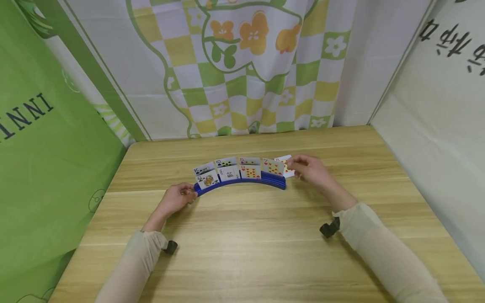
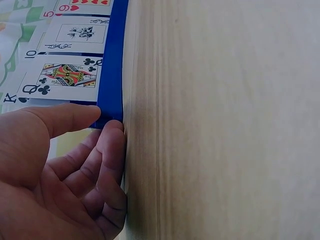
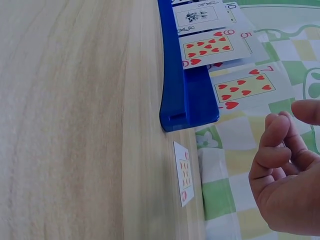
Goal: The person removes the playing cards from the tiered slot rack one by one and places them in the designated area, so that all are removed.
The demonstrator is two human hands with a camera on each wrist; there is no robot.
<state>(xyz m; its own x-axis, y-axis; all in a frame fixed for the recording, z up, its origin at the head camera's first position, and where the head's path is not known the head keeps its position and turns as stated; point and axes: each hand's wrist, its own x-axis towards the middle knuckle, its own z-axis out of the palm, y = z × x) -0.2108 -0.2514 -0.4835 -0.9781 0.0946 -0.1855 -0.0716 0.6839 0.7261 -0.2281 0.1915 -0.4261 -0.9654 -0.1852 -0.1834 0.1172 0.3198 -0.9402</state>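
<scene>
A curved blue card holder [image 1: 270,180] stands on the table with playing cards upright in two rows. Its front row holds a queen of clubs [image 2: 70,77], a joker [image 3: 200,16] and a nine of hearts [image 3: 207,48]. Behind them stand a king [image 1: 201,168], a ten [image 1: 226,162], a red five [image 1: 249,161] and a seven of hearts [image 3: 245,89]. My left hand [image 1: 177,198] pinches the holder's left end between thumb and fingers. Just past the seven, my right hand [image 1: 308,168] hovers with loosely curled fingers, a gap showing below its thumb. An eight of hearts [image 3: 184,174] lies flat on the table beside the holder's right end.
The wooden table [image 1: 242,244] extends toward me in front of the holder. A checked curtain [image 1: 250,84] hangs along its far edge. Green cloth [image 1: 49,147] borders the left side and a white sheet [image 1: 435,126] the right.
</scene>
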